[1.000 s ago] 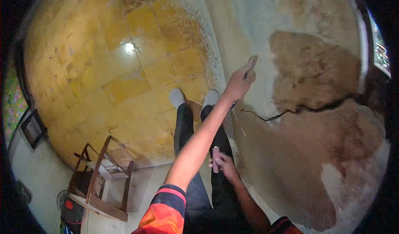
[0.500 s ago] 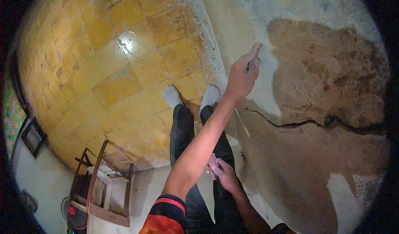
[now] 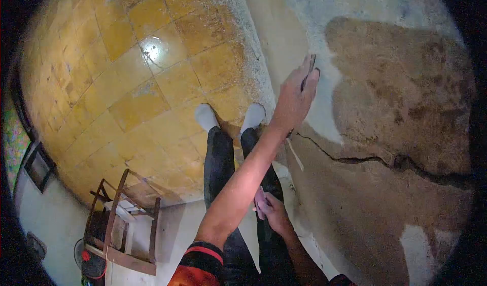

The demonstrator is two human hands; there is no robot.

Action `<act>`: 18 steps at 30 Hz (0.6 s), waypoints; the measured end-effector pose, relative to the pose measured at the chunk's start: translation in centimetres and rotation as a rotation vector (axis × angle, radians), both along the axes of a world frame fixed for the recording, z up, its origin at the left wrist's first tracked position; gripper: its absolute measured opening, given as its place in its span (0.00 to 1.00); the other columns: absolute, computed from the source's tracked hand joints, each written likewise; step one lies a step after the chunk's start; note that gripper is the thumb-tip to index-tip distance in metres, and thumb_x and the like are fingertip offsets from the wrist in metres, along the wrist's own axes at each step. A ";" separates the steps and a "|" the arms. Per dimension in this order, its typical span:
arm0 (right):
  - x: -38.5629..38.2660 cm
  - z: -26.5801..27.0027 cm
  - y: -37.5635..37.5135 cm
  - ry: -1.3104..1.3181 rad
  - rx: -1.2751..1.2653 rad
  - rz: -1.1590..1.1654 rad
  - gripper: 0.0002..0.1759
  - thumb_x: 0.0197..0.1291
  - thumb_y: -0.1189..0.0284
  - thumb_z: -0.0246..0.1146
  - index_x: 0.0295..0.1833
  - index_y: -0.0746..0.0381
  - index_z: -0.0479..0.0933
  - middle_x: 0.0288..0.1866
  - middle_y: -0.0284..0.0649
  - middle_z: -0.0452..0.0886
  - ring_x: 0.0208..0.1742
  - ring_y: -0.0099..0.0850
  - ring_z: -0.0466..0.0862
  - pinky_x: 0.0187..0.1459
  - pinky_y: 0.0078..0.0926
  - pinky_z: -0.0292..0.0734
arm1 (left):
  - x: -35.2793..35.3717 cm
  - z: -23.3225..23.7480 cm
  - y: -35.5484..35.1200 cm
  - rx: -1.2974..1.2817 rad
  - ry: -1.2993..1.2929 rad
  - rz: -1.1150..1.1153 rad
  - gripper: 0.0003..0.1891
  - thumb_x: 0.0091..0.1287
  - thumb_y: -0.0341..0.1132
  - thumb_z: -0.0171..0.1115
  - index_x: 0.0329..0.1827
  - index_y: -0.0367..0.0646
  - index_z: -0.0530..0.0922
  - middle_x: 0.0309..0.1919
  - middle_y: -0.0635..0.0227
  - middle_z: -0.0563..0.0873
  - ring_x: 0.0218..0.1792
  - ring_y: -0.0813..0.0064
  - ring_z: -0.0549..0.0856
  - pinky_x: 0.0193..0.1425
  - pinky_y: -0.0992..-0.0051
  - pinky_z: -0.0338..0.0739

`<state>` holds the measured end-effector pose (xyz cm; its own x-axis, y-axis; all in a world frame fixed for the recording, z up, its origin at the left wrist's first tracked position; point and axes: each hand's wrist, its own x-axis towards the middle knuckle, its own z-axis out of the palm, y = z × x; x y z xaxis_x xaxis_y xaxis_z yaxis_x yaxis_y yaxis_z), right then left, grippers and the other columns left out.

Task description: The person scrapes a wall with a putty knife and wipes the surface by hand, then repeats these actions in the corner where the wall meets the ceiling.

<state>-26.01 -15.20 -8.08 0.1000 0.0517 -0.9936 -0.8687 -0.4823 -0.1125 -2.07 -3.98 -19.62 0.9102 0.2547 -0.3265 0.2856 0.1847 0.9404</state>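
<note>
Cracked wall with a peeled brown patch, yellow tiled floor left of it. Left hand raised, grip clamped on thin scraper, blade at the wall. Right hand low by the legs, grip closed on small pink object.

Warm, dim light filled the room. A lamp's glare spot shone on the tiled floor. The raised left hand was lit pinkish and looked slightly soft. Fisheye bending curved the wall, and a black vignette swallowed the edges and corners.
</note>
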 end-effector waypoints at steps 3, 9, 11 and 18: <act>0.1 -0.5 -0.9 0.071 0.046 0.045 0.18 0.70 0.64 0.55 0.56 0.67 0.72 0.42 0.39 0.80 0.32 0.25 0.79 0.37 0.22 0.75 | 1.2 -0.3 1.1 0.000 0.052 -0.072 0.26 0.75 0.43 0.51 0.70 0.36 0.66 0.47 0.45 0.82 0.48 0.57 0.81 0.56 0.64 0.73; 0.0 -1.2 -1.7 -0.002 0.004 -0.136 0.18 0.69 0.67 0.56 0.59 0.67 0.72 0.44 0.41 0.81 0.39 0.28 0.83 0.40 0.24 0.78 | 0.2 -0.2 -0.1 0.132 -0.034 -0.019 0.23 0.74 0.38 0.51 0.67 0.33 0.68 0.37 0.41 0.80 0.42 0.44 0.81 0.51 0.58 0.73; 1.8 -0.4 -1.4 0.078 -0.041 -0.042 0.19 0.69 0.67 0.56 0.59 0.67 0.72 0.44 0.42 0.81 0.42 0.29 0.84 0.41 0.25 0.79 | 0.4 -0.7 -0.2 0.156 -0.046 0.003 0.23 0.74 0.37 0.51 0.67 0.33 0.68 0.38 0.41 0.81 0.42 0.43 0.80 0.51 0.58 0.74; 1.0 -1.5 -1.2 -0.015 -0.128 -0.024 0.36 0.65 0.38 0.53 0.51 0.63 0.79 0.40 0.41 0.83 0.36 0.25 0.83 0.35 0.22 0.75 | 1.0 -1.4 1.4 0.116 -0.084 -0.054 0.23 0.73 0.37 0.52 0.67 0.34 0.68 0.41 0.40 0.80 0.45 0.44 0.80 0.52 0.58 0.73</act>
<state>-25.05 -16.38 -9.58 0.1141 -0.0779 -0.9904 -0.8791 -0.4722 -0.0642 -1.07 -2.63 -20.97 0.9465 0.2364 -0.2196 0.2115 0.0595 0.9756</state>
